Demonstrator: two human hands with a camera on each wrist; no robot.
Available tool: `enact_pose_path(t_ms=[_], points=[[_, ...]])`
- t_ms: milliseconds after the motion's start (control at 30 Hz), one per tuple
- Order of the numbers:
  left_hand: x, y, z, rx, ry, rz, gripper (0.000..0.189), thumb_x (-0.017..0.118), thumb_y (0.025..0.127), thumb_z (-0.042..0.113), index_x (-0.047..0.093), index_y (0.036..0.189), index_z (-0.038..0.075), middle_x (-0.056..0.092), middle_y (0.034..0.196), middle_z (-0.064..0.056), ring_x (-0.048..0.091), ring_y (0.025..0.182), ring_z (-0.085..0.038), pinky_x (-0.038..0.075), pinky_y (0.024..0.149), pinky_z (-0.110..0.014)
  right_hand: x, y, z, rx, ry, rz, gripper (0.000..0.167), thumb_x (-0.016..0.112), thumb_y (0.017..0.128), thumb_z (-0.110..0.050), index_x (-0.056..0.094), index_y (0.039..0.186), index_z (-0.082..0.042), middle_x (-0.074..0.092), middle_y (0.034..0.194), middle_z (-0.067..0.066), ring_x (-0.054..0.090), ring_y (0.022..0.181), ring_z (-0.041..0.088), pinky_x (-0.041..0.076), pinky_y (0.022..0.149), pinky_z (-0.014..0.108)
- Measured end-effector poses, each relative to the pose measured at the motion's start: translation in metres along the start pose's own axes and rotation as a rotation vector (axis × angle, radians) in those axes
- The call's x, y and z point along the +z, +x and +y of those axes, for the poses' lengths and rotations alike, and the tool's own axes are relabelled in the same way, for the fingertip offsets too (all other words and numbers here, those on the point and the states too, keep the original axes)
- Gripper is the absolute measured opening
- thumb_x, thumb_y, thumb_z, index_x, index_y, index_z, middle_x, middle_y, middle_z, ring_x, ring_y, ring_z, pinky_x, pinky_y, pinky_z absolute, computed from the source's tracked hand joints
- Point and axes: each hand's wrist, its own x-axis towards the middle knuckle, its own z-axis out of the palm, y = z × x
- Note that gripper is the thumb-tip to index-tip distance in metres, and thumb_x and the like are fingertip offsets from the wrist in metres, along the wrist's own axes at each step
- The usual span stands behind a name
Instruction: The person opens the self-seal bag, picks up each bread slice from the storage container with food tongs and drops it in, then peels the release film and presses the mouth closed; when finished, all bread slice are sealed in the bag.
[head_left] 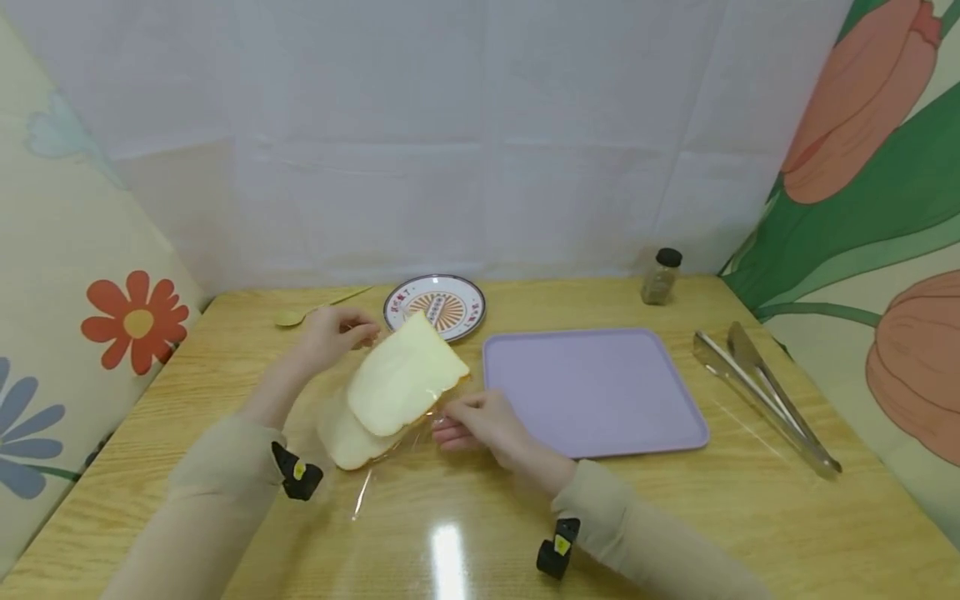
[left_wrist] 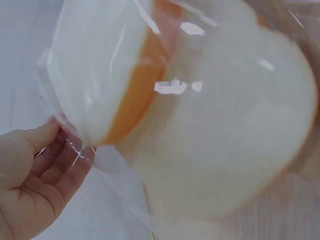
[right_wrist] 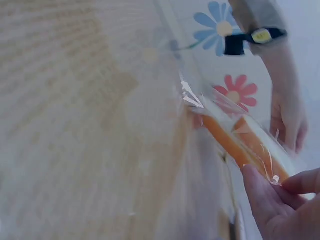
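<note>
Two slices of white bread [head_left: 407, 375] with brown crusts lie overlapped inside a clear plastic bag [left_wrist: 120, 172], lifted over the table in front of me. My left hand [head_left: 334, 337] pinches the bag's edge at the upper left; in the left wrist view the thumb and fingers [left_wrist: 52, 167] close on the film beside a slice's corner. On the other side my right hand [head_left: 486, 423] pinches the film near the lower crust. The right wrist view shows its thumb and fingers [right_wrist: 265, 200] gripping the bag right by the orange-brown crusts [right_wrist: 235, 145].
A lilac tray [head_left: 592, 392] lies right of the bread. Behind the bread sits a patterned plate [head_left: 468, 304], with a gold spoon [head_left: 292, 317] to its left. Metal tongs [head_left: 772, 400] rest at the right, and a black-lidded jar [head_left: 660, 279] stands at the back.
</note>
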Motion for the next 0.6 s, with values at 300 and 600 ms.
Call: enact_pose_path(t_ms=[300, 600], points=[[-0.004, -0.025, 0.018, 0.008, -0.233, 0.200, 0.028, 0.055, 0.095, 0.015, 0.064, 0.107, -0.008, 0.069, 0.092, -0.015, 0.063, 0.075, 0.007, 0.057, 0.073, -0.022, -0.029, 0.000, -0.027, -0.273, -0.155, 0.222, 0.020, 0.058, 0.088, -0.003, 0.068, 0.098, 0.011, 0.070, 0.088, 0.026, 0.069, 0.065, 0.013, 0.060, 0.065, 0.033], [0.010, -0.048, 0.033, 0.116, -0.535, 0.510, 0.025, 0.061, 0.090, 0.006, 0.064, 0.104, -0.015, 0.070, 0.082, 0.019, 0.068, 0.075, 0.000, 0.056, 0.071, -0.017, -0.038, 0.001, -0.048, -0.575, -0.214, 0.352, 0.014, 0.064, 0.086, -0.002, 0.069, 0.092, 0.010, 0.070, 0.087, 0.026, 0.071, 0.076, 0.028, 0.060, 0.066, 0.036]])
